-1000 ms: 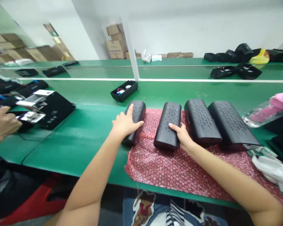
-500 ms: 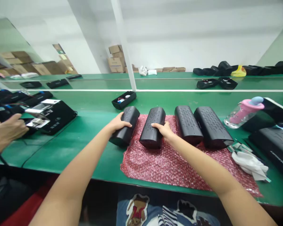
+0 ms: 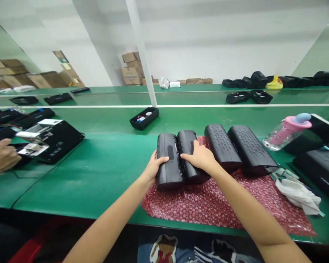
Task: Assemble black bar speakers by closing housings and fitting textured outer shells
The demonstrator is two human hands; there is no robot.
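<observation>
Fingers wrapped round its left side, my left hand (image 3: 152,168) grips a black plastic housing (image 3: 168,173), whose upper face shows a raised oval pad. Pressed against it on the right is a second black housing (image 3: 190,171), which my right hand (image 3: 201,155) holds from above and the right, thumb on top. Both lie side by side over the left part of a red bubble-wrap sheet (image 3: 186,208). Farther right on the sheet rest two more housings, one (image 3: 222,146) beside the other (image 3: 250,148), with scale-patterned tops.
An open black case (image 3: 144,118) with wires stands behind. At right are a pink-lidded bottle (image 3: 286,133), white cloth (image 3: 298,195) and another housing (image 3: 320,170). A co-worker's hand (image 3: 1,159) touches a black-and-silver device (image 3: 52,140) at left.
The left-hand housing has turned to show its pad side and moved right onto the bubble wrap, against the other housing. My right hand's housing has shifted slightly right and rolled.
</observation>
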